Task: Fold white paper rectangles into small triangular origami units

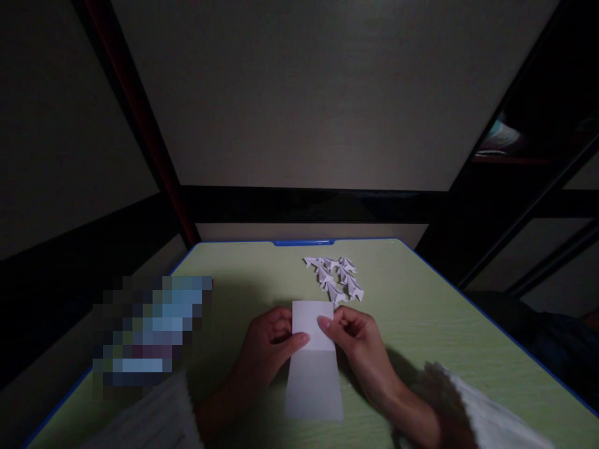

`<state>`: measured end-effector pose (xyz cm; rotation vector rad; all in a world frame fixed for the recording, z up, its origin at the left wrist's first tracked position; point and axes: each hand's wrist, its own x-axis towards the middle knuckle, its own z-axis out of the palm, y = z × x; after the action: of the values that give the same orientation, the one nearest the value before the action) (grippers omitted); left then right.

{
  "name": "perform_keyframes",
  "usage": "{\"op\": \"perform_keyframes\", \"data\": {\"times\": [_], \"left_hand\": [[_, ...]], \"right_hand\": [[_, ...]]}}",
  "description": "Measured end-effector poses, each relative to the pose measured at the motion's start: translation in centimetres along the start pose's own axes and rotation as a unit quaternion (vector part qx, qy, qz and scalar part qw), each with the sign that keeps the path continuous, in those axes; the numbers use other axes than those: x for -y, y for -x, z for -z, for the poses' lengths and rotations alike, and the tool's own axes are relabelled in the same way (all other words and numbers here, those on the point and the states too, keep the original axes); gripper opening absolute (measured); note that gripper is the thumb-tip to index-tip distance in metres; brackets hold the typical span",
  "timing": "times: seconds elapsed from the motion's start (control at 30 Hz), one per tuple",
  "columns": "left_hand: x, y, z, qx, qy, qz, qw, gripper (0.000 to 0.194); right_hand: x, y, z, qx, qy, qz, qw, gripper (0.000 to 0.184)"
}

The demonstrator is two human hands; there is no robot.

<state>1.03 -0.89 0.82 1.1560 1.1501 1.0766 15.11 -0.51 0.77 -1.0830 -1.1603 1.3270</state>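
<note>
A pale panel fills the background, its top running out of view and its surface dim. Below it stands the desk, green with a blue edge, its near side cut off by the bottom of the frame. At the right, a dark opening is too poorly lit for its contents to be made out, beyond something pale on a shelf. On the desk's left side a pixelated patch hides whatever lies there. The light fuzzy sleeves, left and right, are both cut off at the bottom. The left hand pinches the left edge of the white paper, thumb on its face; the right hand grips the opposite edge the same way, and the fingertips behind the sheet are hidden. The white paper is between the two hands, a crease crossing it near the thumbs, its lower part extending past them toward the person. Just beyond its far edge lie the small folded paper pieces, bunched so closely that they are hard to count
</note>
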Motion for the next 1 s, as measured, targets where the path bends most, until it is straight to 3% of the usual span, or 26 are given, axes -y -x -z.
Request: {"op": "perform_keyframes", "data": {"times": [0.17, 0.27, 0.57, 0.67, 0.77, 1.0], "left_hand": [[0.3, 0.0, -0.2, 0.006, -0.005, -0.003, 1.000, 0.010], [0.2, 0.2, -0.5, 0.027, -0.007, -0.003, 1.000, 0.017], [0.7, -0.1, 0.0, 0.000, -0.004, -0.028, 1.000, 0.020], [0.6, -0.2, 0.2, -0.041, -0.016, -0.029, 0.999, 0.023], [0.2, -0.3, 0.3, -0.056, 0.004, -0.013, 0.998, 0.023], [-0.1, -0.2, 0.2, -0.019, 0.060, -0.003, 0.998, 0.022]], "right_hand": [[-0.2, 0.0, 0.0, -0.016, 0.013, 0.014, 1.000, 0.032], [-0.1, 0.0, 0.0, -0.027, 0.034, 0.013, 0.999, 0.030], [0.0, 0.2, -0.2, 0.019, 0.037, 0.018, 0.999, 0.021], [0.2, 0.7, -0.3, 0.069, 0.104, 0.071, 0.990, 0.020], [0.7, 1.2, -0.2, 0.130, 0.207, 0.137, 0.960, 0.022], [1.0, 1.0, 0.9, 0.144, 0.286, 0.251, 0.914, 0.030]]}}
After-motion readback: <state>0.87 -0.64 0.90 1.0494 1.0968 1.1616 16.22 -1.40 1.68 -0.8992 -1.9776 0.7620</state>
